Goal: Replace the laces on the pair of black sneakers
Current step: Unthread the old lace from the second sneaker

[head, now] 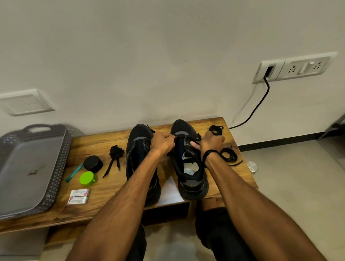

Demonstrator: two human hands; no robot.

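I look down from the head camera onto a low wooden desk point(111, 194) set against a white wall. Two black sneakers stand on it side by side, upright on their soles, long axes running straight away from me, toes to the wall and heels at the near edge. The left shoe point(137, 152) is partly hidden under the left forearm. The right shoe point(190, 169) shows its open mouth and pale insole, with no lace across its eyelets that I can make out. The left hand point(161, 142) reaches across to the right shoe, its fingers curled tight and pinching at the front of the tongue. The right hand point(211, 141) grips the same shoe's outer side, thumb laid on the upper, the other fingers curled over the far side and out of sight. A black lace point(209, 154) is wound round the right wrist. A coil point(228, 156) of lace lies just right of that wrist, a second coil point(216, 129) lies beyond the hand, and a bundle point(116, 152) lies left of the left shoe. Further left are a black tin point(93, 164), a green lid point(87, 178), a teal stick point(74, 172), two small boxes point(78, 196) and a grey tray point(24, 169).
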